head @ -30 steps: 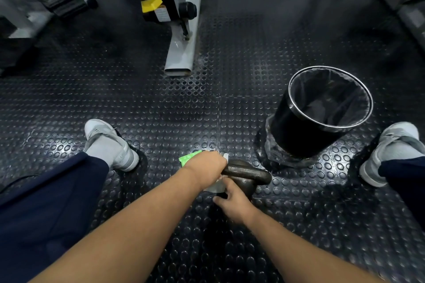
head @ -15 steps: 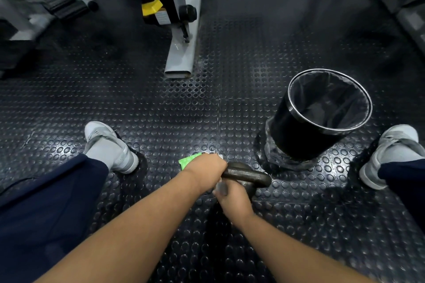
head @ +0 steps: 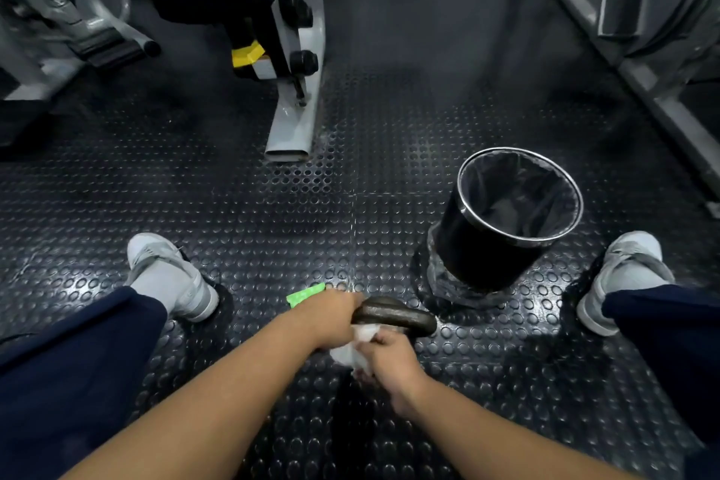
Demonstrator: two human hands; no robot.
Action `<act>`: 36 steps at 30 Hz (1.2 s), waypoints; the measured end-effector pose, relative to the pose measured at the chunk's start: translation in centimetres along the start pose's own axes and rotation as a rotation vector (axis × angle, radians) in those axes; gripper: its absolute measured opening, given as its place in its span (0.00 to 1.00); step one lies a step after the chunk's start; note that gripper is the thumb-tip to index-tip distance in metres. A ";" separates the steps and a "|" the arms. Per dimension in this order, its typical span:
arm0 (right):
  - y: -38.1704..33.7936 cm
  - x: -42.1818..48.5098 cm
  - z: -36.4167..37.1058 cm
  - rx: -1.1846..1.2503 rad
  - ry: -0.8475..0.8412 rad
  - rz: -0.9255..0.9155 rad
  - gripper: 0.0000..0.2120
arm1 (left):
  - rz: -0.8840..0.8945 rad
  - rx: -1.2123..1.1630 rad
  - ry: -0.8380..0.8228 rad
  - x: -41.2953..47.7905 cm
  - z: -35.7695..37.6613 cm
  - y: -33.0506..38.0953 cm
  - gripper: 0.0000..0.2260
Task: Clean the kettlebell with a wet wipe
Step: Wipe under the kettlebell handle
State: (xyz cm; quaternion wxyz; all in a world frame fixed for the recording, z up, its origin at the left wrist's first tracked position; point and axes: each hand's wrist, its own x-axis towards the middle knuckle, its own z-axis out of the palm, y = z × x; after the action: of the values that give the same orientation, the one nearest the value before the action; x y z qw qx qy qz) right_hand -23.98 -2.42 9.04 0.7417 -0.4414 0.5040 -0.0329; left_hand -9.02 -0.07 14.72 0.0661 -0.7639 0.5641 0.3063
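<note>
Looking down from a seated person's head at a gym floor (head: pixel 233 207) of black rubber tiles covered in round raised studs, shiny in places, with a seam between tiles running away from the kettlebell. Far to the left of the kettlebell and well behind it stands a grey exercise machine (head: pixel 78 31). Left of the kettlebell a grey shoe (head: pixel 167 277) rests flat on the floor below a navy trouser leg. Behind the kettlebell, a grey steel machine leg (head: pixel 296 117) meets the floor under a black padded seat. Just left of the kettlebell a bright green packet (head: pixel 306 293) peeks out from behind the left hand (head: pixel 331 318), whose fingers are wrapped round the left end of the handle. The kettlebell (head: pixel 397 315), dark iron, sits on the floor between the feet, its body mostly hidden. The right hand (head: pixel 389 366), fingers curled, holds a crumpled white wet wipe (head: pixel 356 347) against it below the handle. Right of the kettlebell and slightly behind it stands a black bin (head: pixel 479 253) with a chrome rim and liner. Further right is the other grey shoe (head: pixel 623 273), then a grey metal rack (head: pixel 643 31).
</note>
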 end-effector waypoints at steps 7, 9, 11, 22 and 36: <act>-5.9 -3.9 -3.5 -0.025 -0.202 0.023 0.11 | -0.048 -0.717 0.015 -5.2 -1.7 0.4 0.18; -8.4 -4.9 -4.6 0.043 -0.227 -0.010 0.11 | -0.052 -0.800 0.109 -5.9 -2.3 1.7 0.19; -10.4 -5.9 -5.7 0.116 -0.204 -0.052 0.09 | -0.079 -0.767 0.288 -6.2 -3.1 3.3 0.36; -19.7 -12.3 -13.3 -0.049 -0.006 -0.525 0.15 | 0.209 -0.700 0.745 -5.4 -10.3 12.5 0.05; -25.7 -11.0 -23.0 -0.376 0.194 -0.792 0.08 | 0.322 -0.810 0.654 2.4 -14.8 17.9 0.11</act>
State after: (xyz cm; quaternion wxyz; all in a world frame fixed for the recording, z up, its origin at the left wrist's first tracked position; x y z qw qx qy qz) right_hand -37.05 -26.91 32.26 0.5281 -0.7224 0.3605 -0.2633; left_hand -18.93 -14.96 29.69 -0.4601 -0.6878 0.5020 0.2515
